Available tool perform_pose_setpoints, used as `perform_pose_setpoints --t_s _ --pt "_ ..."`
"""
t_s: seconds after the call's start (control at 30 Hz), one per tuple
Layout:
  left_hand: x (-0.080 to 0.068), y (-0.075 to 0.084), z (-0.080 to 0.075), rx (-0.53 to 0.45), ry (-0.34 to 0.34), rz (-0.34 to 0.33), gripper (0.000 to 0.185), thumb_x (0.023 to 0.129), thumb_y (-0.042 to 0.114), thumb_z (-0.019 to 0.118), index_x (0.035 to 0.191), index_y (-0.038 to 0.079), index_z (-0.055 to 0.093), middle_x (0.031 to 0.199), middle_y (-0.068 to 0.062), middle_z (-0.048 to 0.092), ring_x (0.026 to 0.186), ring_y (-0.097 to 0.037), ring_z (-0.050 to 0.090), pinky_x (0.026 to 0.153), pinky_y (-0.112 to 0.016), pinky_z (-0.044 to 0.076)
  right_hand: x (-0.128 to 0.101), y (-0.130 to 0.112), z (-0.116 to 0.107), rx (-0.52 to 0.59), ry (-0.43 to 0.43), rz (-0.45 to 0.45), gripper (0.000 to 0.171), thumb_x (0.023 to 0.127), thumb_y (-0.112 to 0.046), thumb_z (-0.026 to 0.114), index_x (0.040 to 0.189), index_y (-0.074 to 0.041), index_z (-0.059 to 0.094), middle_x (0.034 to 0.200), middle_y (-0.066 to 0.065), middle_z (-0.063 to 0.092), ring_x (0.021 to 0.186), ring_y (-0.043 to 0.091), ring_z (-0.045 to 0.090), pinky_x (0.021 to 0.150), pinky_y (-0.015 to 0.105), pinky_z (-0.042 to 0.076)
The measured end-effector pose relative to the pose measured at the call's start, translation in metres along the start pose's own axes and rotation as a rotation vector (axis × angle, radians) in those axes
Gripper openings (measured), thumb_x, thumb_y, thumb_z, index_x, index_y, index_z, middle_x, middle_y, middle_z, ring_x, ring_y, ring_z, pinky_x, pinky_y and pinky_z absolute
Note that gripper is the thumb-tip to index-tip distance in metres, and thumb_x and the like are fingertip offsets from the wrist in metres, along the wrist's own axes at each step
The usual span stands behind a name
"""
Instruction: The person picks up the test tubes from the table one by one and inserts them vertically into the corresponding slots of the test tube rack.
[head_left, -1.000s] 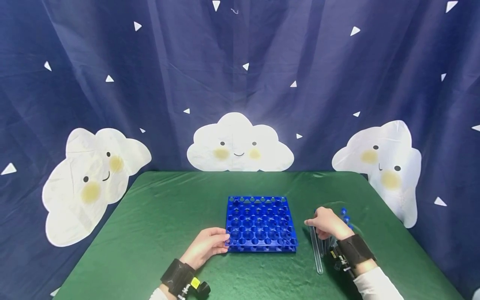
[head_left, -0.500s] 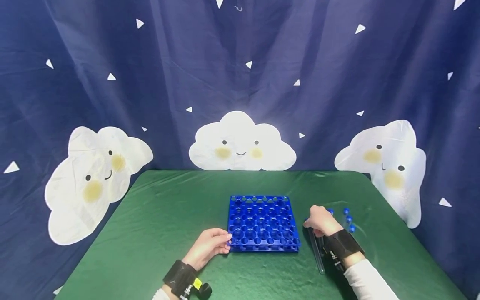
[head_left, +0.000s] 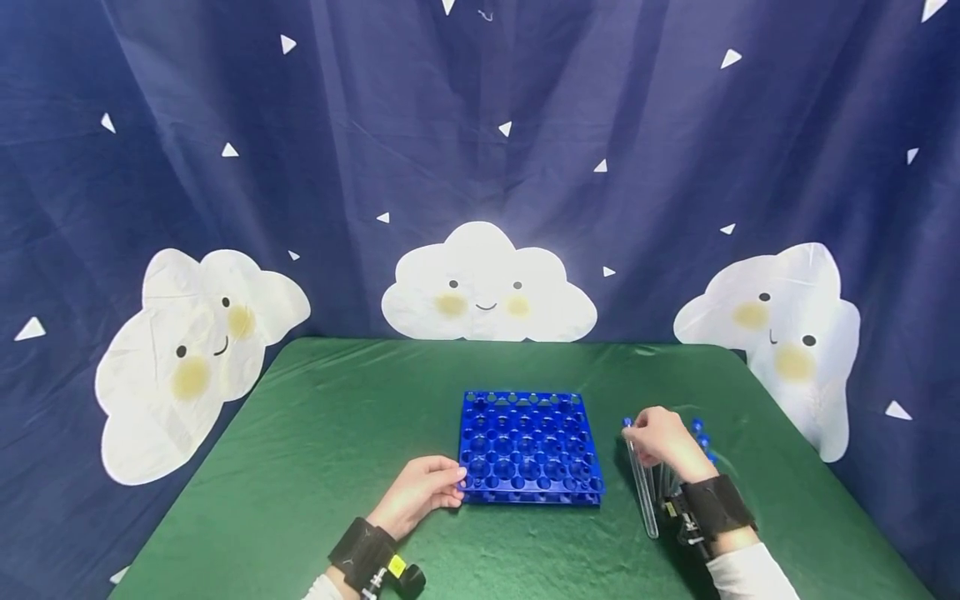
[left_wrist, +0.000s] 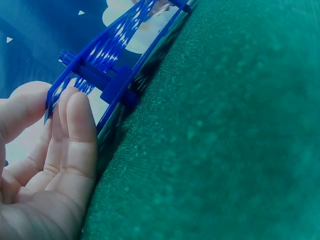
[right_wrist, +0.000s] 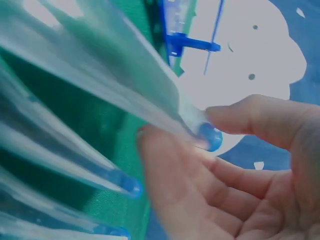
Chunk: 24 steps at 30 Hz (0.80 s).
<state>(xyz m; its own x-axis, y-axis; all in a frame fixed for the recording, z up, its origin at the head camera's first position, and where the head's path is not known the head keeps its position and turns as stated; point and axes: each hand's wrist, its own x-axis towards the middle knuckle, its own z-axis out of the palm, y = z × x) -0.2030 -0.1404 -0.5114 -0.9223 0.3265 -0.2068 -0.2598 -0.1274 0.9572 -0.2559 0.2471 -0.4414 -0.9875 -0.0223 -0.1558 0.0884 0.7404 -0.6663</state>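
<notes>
One clear test tube (head_left: pixel 642 482) is held by the right hand (head_left: pixel 663 443), the grip closing on its blue-capped end: in the right wrist view the thumb (right_wrist: pixel 260 117) and a finger (right_wrist: pixel 165 175) pinch the tube (right_wrist: pixel 150 90) just beside the cap. From that grip the tube's long axis runs down and back toward the person, its capped end up at the fingers and pointing away, its rounded far end low over the desk (head_left: pixel 315 433) near the right wristband (head_left: pixel 716 507) (whether that end touches the cloth cannot be told). Just to the outer side of the grip lie several more test tubes (head_left: pixel 701 437) on the green cloth, blue caps pointing away from the person; the right wrist view shows them (right_wrist: pixel 75 165) as blurred clear shafts running roughly alongside the held one.

To the inner side of the right hand's grip, near but apart from it, the blue tube rack (head_left: pixel 528 446) sits flat on the desk, its grid of holes facing up. The left hand (head_left: pixel 420 493) rests at the rack's near left corner, fingers fairly straight and together, fingertips (left_wrist: pixel 75 107) against the rack's edge (left_wrist: pixel 107 65) with the thumb (left_wrist: pixel 20 112) alongside; it touches rather than clasps. Behind the desk hangs a dark blue curtain (head_left: pixel 375 125) with white clouds.
</notes>
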Motion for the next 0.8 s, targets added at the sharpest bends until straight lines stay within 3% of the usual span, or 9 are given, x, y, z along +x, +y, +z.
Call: perform_pose_setpoints --t_s 0.17,0.33,0.53,0.8 --pt "0.002 -0.001 -0.001 -0.003 0.002 -0.008 0.012 0.09 0.013 0.067 0.096 0.004 0.062 0.08 0.001 0.067 0.067 -0.01 0.065 0.066 -0.025 0.059 -0.002 -0.001 -0.016 0.11 0.096 -0.047 0.021 0.093 -0.016 0.058 0.092 0.005 0.059 0.067 0.007 0.064 0.059 0.014 0.065 0.058 0.029 0.061" --pt "0.003 -0.003 -0.002 -0.008 -0.003 -0.005 0.011 0.09 0.013 0.067 0.095 0.005 0.063 0.08 0.001 0.067 0.067 -0.01 0.065 0.066 -0.026 0.059 -0.01 -0.016 -0.034 0.063 0.27 -0.183 0.027 0.096 -0.023 0.06 0.096 0.004 0.061 0.072 0.01 0.069 0.06 0.015 0.069 0.057 0.02 0.056" --pt "0.003 -0.001 -0.002 -0.005 -0.002 -0.008 0.012 0.09 0.014 0.068 0.095 0.005 0.063 0.08 0.001 0.067 0.067 -0.01 0.065 0.066 -0.025 0.059 -0.017 -0.053 -0.042 0.062 0.476 -0.337 0.025 0.094 -0.023 0.064 0.094 0.002 0.063 0.08 0.018 0.073 0.056 0.008 0.068 0.056 0.011 0.052" --pt "0.001 0.0 -0.003 -0.005 -0.02 -0.007 0.01 0.09 0.012 0.067 0.096 0.005 0.062 0.081 0.001 0.067 0.068 -0.01 0.065 0.066 -0.025 0.059 -0.017 -0.109 -0.026 0.204 0.542 -0.494 0.019 0.09 -0.019 0.07 0.091 -0.001 0.063 0.082 0.017 0.072 0.059 0.004 0.068 0.058 0.01 0.053"
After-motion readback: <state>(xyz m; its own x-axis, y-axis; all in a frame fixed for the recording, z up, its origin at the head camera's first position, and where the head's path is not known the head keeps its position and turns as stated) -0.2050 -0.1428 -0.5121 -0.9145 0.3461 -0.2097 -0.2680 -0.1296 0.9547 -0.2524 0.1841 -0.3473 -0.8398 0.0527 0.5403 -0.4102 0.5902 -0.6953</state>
